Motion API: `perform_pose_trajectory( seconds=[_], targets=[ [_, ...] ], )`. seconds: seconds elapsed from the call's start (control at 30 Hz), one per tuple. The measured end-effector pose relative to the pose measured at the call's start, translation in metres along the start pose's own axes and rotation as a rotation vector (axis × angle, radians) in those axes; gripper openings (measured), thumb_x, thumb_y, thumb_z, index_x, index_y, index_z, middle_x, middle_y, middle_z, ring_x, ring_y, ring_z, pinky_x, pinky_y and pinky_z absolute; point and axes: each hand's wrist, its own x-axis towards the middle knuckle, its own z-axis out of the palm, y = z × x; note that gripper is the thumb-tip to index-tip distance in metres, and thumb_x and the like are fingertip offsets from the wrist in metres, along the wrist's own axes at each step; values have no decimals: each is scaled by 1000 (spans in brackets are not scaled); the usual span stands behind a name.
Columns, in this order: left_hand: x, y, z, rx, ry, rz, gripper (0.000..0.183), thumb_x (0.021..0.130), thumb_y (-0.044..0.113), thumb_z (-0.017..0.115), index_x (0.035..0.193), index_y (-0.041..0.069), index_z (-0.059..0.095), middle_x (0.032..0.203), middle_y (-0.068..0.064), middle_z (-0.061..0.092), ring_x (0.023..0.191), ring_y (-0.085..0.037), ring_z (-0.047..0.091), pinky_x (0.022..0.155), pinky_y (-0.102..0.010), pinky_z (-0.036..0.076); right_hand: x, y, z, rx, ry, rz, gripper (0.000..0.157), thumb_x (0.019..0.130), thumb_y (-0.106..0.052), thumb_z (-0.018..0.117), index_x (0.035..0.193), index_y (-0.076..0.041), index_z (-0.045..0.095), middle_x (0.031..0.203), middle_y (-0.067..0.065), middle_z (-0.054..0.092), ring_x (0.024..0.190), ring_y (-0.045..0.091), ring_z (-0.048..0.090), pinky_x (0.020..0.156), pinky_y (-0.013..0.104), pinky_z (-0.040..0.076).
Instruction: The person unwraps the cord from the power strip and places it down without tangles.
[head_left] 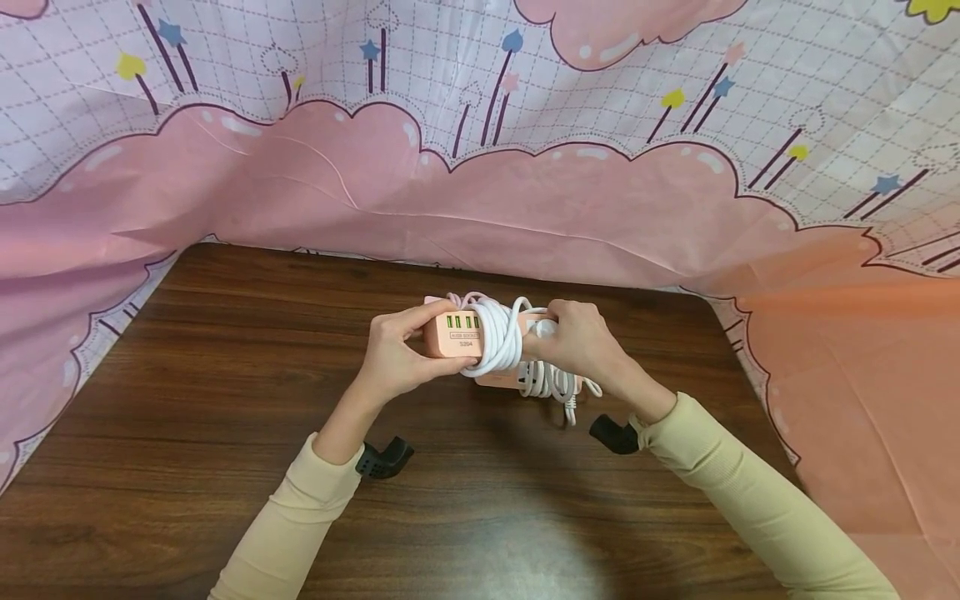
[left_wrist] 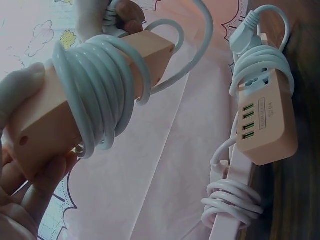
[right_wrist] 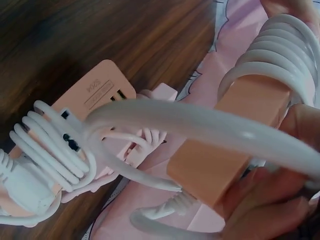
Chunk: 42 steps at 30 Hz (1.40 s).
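Note:
In the head view, my left hand [head_left: 397, 350] grips the USB-port end of a peach power strip [head_left: 459, 337], thumb below and fingers above. White cord [head_left: 498, 337] is wound in several turns around its middle. My right hand [head_left: 581, 337] is at the strip's other end. Its fingers [right_wrist: 272, 200] curl there around the cord's white plug [left_wrist: 112, 27], which lies against the strip and is mostly hidden by the hand. A loose loop of cord [right_wrist: 200, 120] arcs out from that end. The held strip is raised above the table.
Behind and below, a second peach power strip [left_wrist: 270, 125] lies with its cord wrapped around it. Next to it is a pale pink strip [left_wrist: 242, 167], also cord-wrapped. The dark wooden table [head_left: 247, 383] meets a patterned pink cloth [head_left: 480, 200] at its back and sides.

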Motion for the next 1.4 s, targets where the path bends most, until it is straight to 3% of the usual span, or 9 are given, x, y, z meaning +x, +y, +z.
perform_pose_trajectory(
  seconds=[0.3,0.5,0.57,0.73,0.83,1.0,1.23,1.4],
  targets=[
    [-1,0,1,-17,8,-9,57,51,3,90,103,-5,67,93,-16,70,80,-23,67,63,-26,55,-1,1,-2,38,-11,2,34,71,-33,73,83,-3,63,69,5,57,59,17,49,49,27,39],
    [-2,0,-8,-68,21,-55,56,51,-3,88,103,-8,66,97,-18,69,82,-18,66,63,-21,53,-5,2,-19,158,-42,15,19,79,-20,60,85,-3,63,67,7,58,49,13,48,45,27,42],
    [-2,0,-12,-65,35,-77,56,52,-3,88,103,-7,67,96,-18,69,82,-18,65,63,-20,53,-9,2,-26,170,-10,-38,16,82,-17,57,89,-3,60,70,8,58,51,14,48,46,27,42],
    [-1,-5,-16,-72,74,-98,51,54,0,89,101,-2,69,93,-13,70,79,-14,64,63,-19,52,-24,6,-29,224,42,-271,19,85,-9,65,97,-3,52,70,3,55,56,12,48,50,25,41],
    [0,-7,-19,-116,109,-117,49,54,-4,87,100,-5,68,92,-16,69,78,-10,63,62,-18,52,-39,7,-26,279,29,-329,26,83,-7,70,100,-4,51,72,0,53,54,9,47,47,24,41],
    [4,-4,-26,-193,173,-150,51,54,-16,82,101,-13,64,91,-21,67,75,-7,62,59,-17,52,-64,14,-11,328,89,-366,36,75,-1,76,100,-3,51,83,0,57,55,5,45,47,23,41],
    [4,1,-38,-402,228,-188,52,56,-26,73,105,-22,55,91,0,69,71,-8,62,59,-18,51,-90,33,26,476,157,-335,49,66,14,77,104,2,48,94,10,66,82,7,59,67,18,51],
    [5,4,-42,-486,262,-214,48,59,-21,73,104,-17,59,89,-2,70,74,-10,62,60,-19,52,-102,46,61,549,178,-308,50,66,23,69,109,5,52,98,14,66,89,8,60,70,21,53]
  ],
)
